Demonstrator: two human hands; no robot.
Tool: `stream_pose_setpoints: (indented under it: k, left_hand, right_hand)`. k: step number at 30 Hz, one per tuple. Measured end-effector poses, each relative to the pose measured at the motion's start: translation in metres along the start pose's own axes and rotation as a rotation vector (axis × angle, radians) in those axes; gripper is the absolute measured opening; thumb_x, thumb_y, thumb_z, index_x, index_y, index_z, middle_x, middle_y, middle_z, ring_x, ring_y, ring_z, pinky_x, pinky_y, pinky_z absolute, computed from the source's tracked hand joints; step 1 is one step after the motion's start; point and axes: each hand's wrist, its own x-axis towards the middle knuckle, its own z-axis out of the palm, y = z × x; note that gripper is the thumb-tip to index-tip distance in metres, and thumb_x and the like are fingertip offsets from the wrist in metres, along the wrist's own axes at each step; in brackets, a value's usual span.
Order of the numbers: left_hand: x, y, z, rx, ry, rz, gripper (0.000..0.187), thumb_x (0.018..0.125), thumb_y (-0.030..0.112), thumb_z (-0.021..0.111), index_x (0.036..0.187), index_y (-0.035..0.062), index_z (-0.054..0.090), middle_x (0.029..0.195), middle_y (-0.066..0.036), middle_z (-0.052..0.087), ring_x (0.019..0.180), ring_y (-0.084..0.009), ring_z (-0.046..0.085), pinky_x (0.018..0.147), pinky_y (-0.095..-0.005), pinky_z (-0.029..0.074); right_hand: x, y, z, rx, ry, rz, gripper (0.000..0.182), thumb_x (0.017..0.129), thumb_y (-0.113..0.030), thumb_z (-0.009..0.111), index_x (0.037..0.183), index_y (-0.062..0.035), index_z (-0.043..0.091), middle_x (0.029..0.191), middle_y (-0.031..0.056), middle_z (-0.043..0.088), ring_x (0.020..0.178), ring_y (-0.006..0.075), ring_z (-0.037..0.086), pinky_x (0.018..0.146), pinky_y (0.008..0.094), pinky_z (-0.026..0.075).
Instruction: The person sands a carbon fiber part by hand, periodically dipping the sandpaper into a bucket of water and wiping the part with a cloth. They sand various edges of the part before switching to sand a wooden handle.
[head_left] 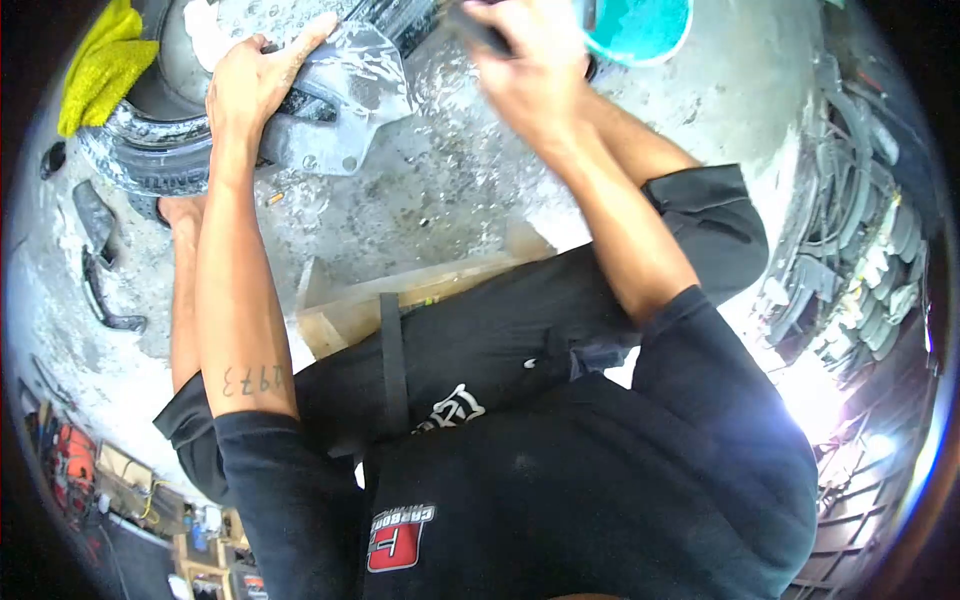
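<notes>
A grey plastic part (365, 85) streaked with whitish suds leans on a wet black tyre (150, 150) at the upper left. My left hand (245, 85) grips the part's left side, thumb stretched over its top and the other fingers bent. White material (203, 35) shows just left of that hand. Up at the top centre, my right hand (535, 75) is closed round a dark block (478, 30), slightly blurred, to the right of the part. The far ends of the fingers are cut off by the frame.
A container of turquoise liquid (640, 25) stands right of my right hand. A yellow-green cloth (105, 70) hangs over the tyre. Below me is a low wooden stool (340, 315). Dark parts (95, 220) lie on the floor at left; many more (860, 240) are piled at right.
</notes>
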Motion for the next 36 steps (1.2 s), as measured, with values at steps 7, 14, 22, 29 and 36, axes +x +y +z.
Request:
stream_pose_setpoints:
  k: [7,14,22,29,36]
  left_hand:
    - [-0.003,0.01,-0.03,0.005,-0.094,0.021,0.109,0.07,0.081,0.072,0.127,-0.0121,0.066,0.122,-0.033,0.069,0.122,-0.0372,0.066,0.106,-0.0411,0.048]
    - [-0.048,0.073,-0.083,0.28,-0.25,0.236,0.083,0.079,0.076,0.071,0.091,-0.006,0.071,0.075,-0.016,0.067,0.074,-0.0232,0.065,0.074,-0.0379,0.049]
    - [-0.074,0.112,-0.127,0.023,-0.525,-0.018,0.092,0.085,0.078,0.064,0.126,-0.005,0.067,0.113,-0.013,0.071,0.103,-0.0227,0.066,0.094,-0.034,0.049]
    - [-0.077,0.127,-0.141,-0.009,-0.76,-0.221,0.091,0.082,0.073,0.072,0.126,-0.0069,0.067,0.117,-0.016,0.071,0.108,-0.0229,0.067,0.101,-0.0381,0.048]
    - [-0.079,0.119,-0.142,0.076,-0.654,-0.19,0.101,0.077,0.078,0.074,0.129,-0.008,0.064,0.13,-0.018,0.065,0.126,-0.0265,0.057,0.111,-0.0391,0.04]
  right_hand:
    - [-0.046,-0.024,-0.039,-0.122,-0.536,0.027,0.065,0.084,-0.003,0.065,0.141,-0.0333,0.055,0.086,0.0117,0.06,0.083,0.0316,0.066,0.071,0.0426,0.055]
    - [-0.037,-0.042,-0.027,-0.194,-0.555,-0.119,0.07,0.096,-0.012,0.054,0.154,-0.0502,0.041,0.091,0.0098,0.069,0.085,0.0254,0.072,0.076,0.0389,0.059]
    - [-0.019,-0.036,-0.075,0.049,-0.373,0.086,0.084,0.083,-0.008,0.073,0.159,-0.0177,0.038,0.09,0.0161,0.062,0.085,0.0365,0.065,0.077,0.0467,0.054]
    - [-0.027,-0.02,-0.093,0.414,-0.272,0.304,0.077,0.087,-0.013,0.075,0.157,-0.0136,0.042,0.089,0.0196,0.062,0.084,0.0374,0.065,0.077,0.046,0.052]
    - [-0.034,-0.039,-0.096,0.487,-0.171,0.136,0.077,0.086,-0.011,0.076,0.154,-0.0346,0.047,0.087,0.0122,0.065,0.086,0.0329,0.068,0.08,0.0443,0.056]
